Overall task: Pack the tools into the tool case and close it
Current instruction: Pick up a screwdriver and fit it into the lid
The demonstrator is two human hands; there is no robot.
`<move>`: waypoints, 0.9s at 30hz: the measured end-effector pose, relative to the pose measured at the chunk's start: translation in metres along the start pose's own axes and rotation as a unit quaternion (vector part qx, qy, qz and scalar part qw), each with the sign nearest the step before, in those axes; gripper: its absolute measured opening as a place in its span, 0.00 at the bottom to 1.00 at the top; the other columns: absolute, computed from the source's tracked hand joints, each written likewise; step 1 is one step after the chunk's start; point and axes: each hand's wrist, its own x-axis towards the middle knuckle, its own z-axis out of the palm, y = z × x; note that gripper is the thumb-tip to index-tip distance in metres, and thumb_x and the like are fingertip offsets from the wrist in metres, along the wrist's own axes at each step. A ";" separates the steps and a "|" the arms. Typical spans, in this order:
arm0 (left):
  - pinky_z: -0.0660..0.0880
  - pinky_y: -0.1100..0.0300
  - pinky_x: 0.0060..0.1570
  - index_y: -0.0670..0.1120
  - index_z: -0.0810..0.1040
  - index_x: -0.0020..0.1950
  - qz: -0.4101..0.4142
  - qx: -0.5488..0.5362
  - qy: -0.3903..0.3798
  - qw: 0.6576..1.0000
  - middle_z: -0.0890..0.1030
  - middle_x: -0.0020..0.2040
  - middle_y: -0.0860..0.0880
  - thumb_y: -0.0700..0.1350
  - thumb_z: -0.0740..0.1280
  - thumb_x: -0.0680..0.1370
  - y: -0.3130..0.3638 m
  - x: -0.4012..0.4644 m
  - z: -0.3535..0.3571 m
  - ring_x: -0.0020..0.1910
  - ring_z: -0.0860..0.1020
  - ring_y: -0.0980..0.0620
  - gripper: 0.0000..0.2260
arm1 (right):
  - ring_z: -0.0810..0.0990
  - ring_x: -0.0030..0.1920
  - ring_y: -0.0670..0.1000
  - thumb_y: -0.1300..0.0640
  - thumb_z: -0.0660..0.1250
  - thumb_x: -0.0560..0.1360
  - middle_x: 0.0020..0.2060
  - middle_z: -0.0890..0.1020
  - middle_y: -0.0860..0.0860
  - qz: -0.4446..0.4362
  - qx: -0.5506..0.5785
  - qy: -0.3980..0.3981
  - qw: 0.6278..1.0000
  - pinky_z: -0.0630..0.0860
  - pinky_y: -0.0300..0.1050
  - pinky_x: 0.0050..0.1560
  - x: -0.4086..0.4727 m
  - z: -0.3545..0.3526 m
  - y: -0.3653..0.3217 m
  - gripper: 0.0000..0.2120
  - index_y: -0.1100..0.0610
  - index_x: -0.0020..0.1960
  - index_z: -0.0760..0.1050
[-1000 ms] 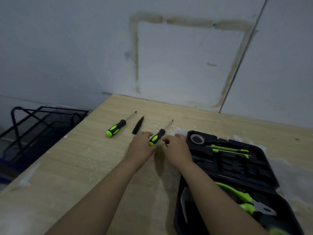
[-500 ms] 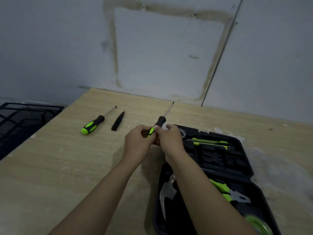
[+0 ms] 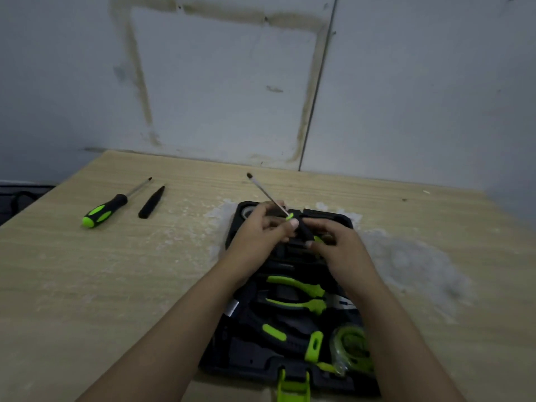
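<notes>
Wide pale wooden table (image 3: 87, 285), dusted white around an open black tool case (image 3: 255, 364) lying flat near the front edge, green latch (image 3: 293, 385) facing the wearer. Already seated in the lower half: green-handled pliers (image 3: 298, 297), a roll of tape (image 3: 352, 348), other dark tools hard to make out. Held above the upper half of the case, a long screwdriver (image 3: 268, 197), thin steel shaft angled up and away to the left, black-and-green handle low toward the right. Left hand (image 3: 258, 236) pinched around the shaft close to the green collar; right hand (image 3: 339, 248) curled closed over the handle. Probably light, rigid, nothing fragile; bare metal shaft likely slick, rubbery handle the surer place to grip, with the shaft only guided by fingertips while pressing into its moulded slot. Still out on the table at far left, well apart from the case: a second screwdriver (image 3: 106, 208) and, just beside it, a small black pointed piece (image 3: 150, 203), both slim enough for a simple pinch at mid-length.
</notes>
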 end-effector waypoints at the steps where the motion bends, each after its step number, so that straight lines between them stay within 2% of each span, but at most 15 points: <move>1: 0.79 0.64 0.42 0.49 0.73 0.53 -0.003 -0.005 0.012 1.000 0.82 0.44 0.49 0.43 0.66 0.76 -0.001 0.003 0.002 0.40 0.81 0.54 0.07 | 0.78 0.55 0.49 0.69 0.67 0.71 0.49 0.81 0.46 0.009 -0.029 0.018 0.999 0.73 0.42 0.51 -0.004 -0.005 0.007 0.18 0.50 0.55 0.79; 3: 0.78 0.64 0.40 0.47 0.76 0.47 -0.015 0.013 0.042 0.999 0.82 0.42 0.49 0.44 0.64 0.77 -0.004 0.008 0.002 0.39 0.81 0.53 0.03 | 0.77 0.56 0.49 0.68 0.67 0.71 0.50 0.80 0.48 0.021 -0.073 0.062 0.995 0.71 0.41 0.49 -0.010 -0.008 0.021 0.16 0.52 0.55 0.78; 5: 0.78 0.65 0.38 0.43 0.77 0.45 -0.014 0.055 0.094 0.994 0.82 0.40 0.47 0.43 0.63 0.78 -0.010 0.012 -0.002 0.38 0.80 0.52 0.05 | 0.76 0.55 0.49 0.66 0.67 0.72 0.53 0.79 0.51 0.015 -0.119 0.094 0.988 0.70 0.40 0.49 -0.012 -0.007 0.031 0.14 0.50 0.52 0.74; 8: 0.77 0.70 0.31 0.43 0.75 0.41 0.003 0.080 0.158 0.984 0.80 0.37 0.45 0.37 0.65 0.76 -0.015 0.015 -0.013 0.29 0.79 0.58 0.04 | 0.73 0.45 0.46 0.67 0.64 0.74 0.55 0.74 0.54 0.017 -0.167 0.100 0.981 0.68 0.38 0.47 -0.013 -0.008 0.041 0.15 0.48 0.52 0.71; 10: 0.76 0.71 0.29 0.45 0.74 0.38 0.005 0.142 0.130 0.981 0.80 0.34 0.45 0.34 0.67 0.74 -0.016 0.016 -0.025 0.26 0.79 0.61 0.08 | 0.71 0.43 0.44 0.67 0.61 0.76 0.54 0.68 0.52 0.031 -0.191 0.078 0.978 0.68 0.39 0.46 -0.014 -0.008 0.041 0.16 0.50 0.57 0.73; 12: 0.73 0.75 0.30 0.45 0.76 0.39 0.010 0.250 0.089 0.964 0.80 0.33 0.47 0.34 0.70 0.71 -0.017 0.014 -0.033 0.27 0.78 0.64 0.07 | 0.71 0.52 0.50 0.67 0.58 0.77 0.53 0.68 0.53 0.028 -0.239 0.058 0.969 0.70 0.44 0.48 -0.015 -0.007 0.041 0.17 0.51 0.61 0.72; 14: 0.70 0.78 0.35 0.45 0.80 0.42 0.031 0.354 0.052 0.933 0.79 0.34 0.53 0.37 0.72 0.69 -0.017 0.008 -0.035 0.31 0.77 0.65 0.06 | 0.66 0.61 0.54 0.66 0.57 0.77 0.57 0.71 0.54 0.003 -0.301 0.061 0.952 0.69 0.46 0.55 -0.015 -0.004 0.043 0.16 0.54 0.62 0.72; 18: 0.68 0.73 0.40 0.46 0.83 0.42 0.088 0.450 0.005 0.888 0.80 0.37 0.54 0.39 0.72 0.70 -0.019 0.004 -0.025 0.37 0.73 0.63 0.03 | 0.65 0.58 0.55 0.61 0.55 0.78 0.56 0.69 0.54 0.012 -0.366 0.084 0.927 0.69 0.46 0.57 -0.015 -0.002 0.045 0.16 0.57 0.64 0.73; 22: 0.64 0.72 0.40 0.45 0.84 0.43 0.090 0.479 -0.005 0.873 0.79 0.37 0.52 0.40 0.71 0.71 -0.024 0.008 -0.024 0.38 0.68 0.60 0.04 | 0.67 0.57 0.54 0.57 0.55 0.79 0.56 0.71 0.54 0.001 -0.399 0.086 0.913 0.70 0.46 0.56 -0.016 -0.001 0.044 0.16 0.56 0.64 0.72; 24: 0.66 0.66 0.45 0.47 0.85 0.43 0.087 0.493 -0.005 0.866 0.79 0.39 0.50 0.41 0.71 0.70 -0.027 0.009 -0.026 0.43 0.69 0.56 0.04 | 0.67 0.57 0.55 0.59 0.56 0.78 0.55 0.73 0.53 -0.022 -0.390 0.099 0.915 0.70 0.47 0.55 -0.017 -0.001 0.043 0.15 0.54 0.63 0.72; 27: 0.67 0.64 0.48 0.47 0.85 0.44 0.066 0.489 -0.013 0.869 0.81 0.41 0.49 0.41 0.71 0.70 -0.026 0.011 -0.027 0.46 0.75 0.51 0.04 | 0.69 0.56 0.55 0.60 0.59 0.78 0.51 0.77 0.53 -0.065 -0.378 0.100 0.918 0.72 0.50 0.55 -0.018 0.003 0.039 0.12 0.55 0.57 0.77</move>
